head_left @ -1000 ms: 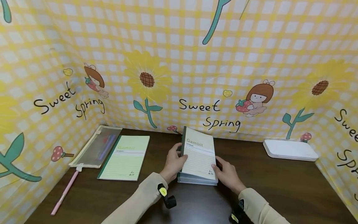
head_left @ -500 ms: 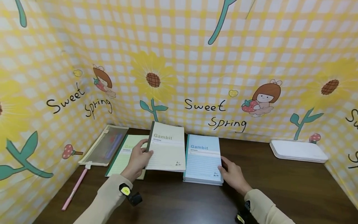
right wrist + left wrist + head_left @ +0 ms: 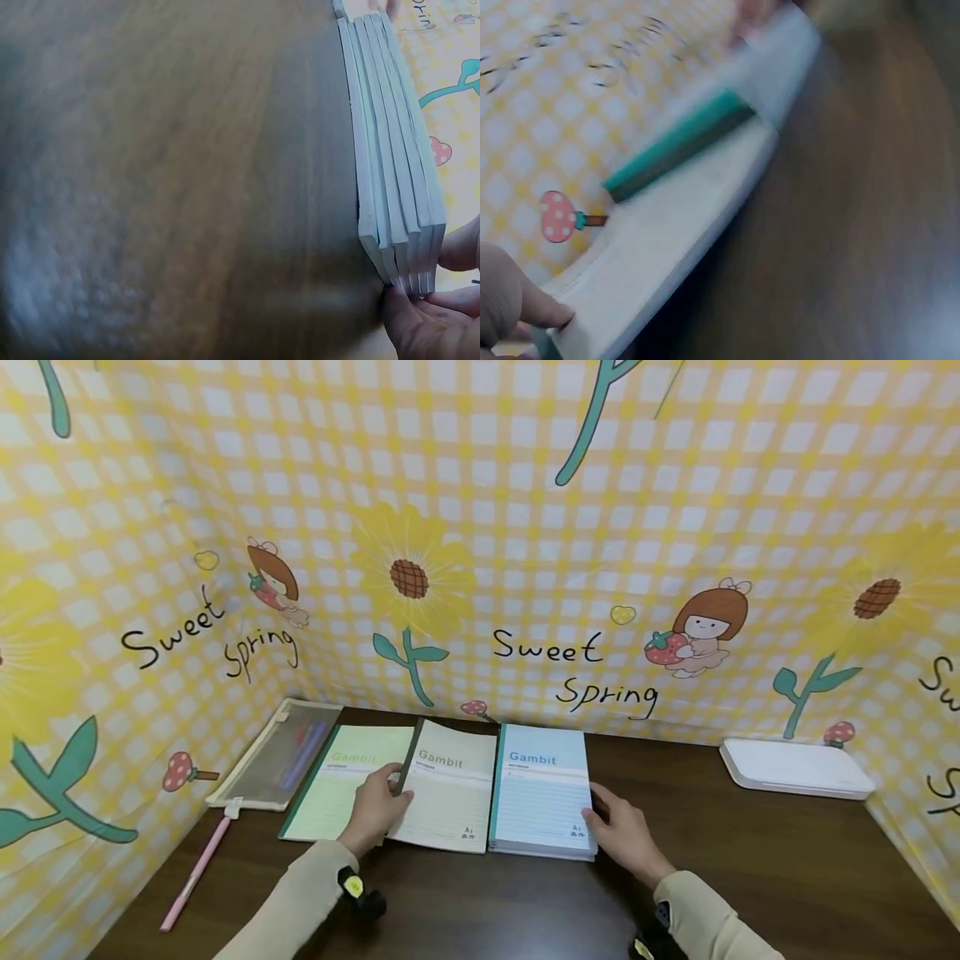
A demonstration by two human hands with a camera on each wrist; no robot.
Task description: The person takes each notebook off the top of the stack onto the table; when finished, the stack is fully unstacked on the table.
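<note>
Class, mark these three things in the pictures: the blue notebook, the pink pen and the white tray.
blue notebook (image 3: 542, 797): head view, middle of its front cover.
pink pen (image 3: 193, 877): head view, midway along its barrel.
white tray (image 3: 795, 767): head view, centre of its top face.

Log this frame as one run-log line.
left hand: holds cream notebook | right hand: grips blue notebook stack | green notebook: flat, left | table
</note>
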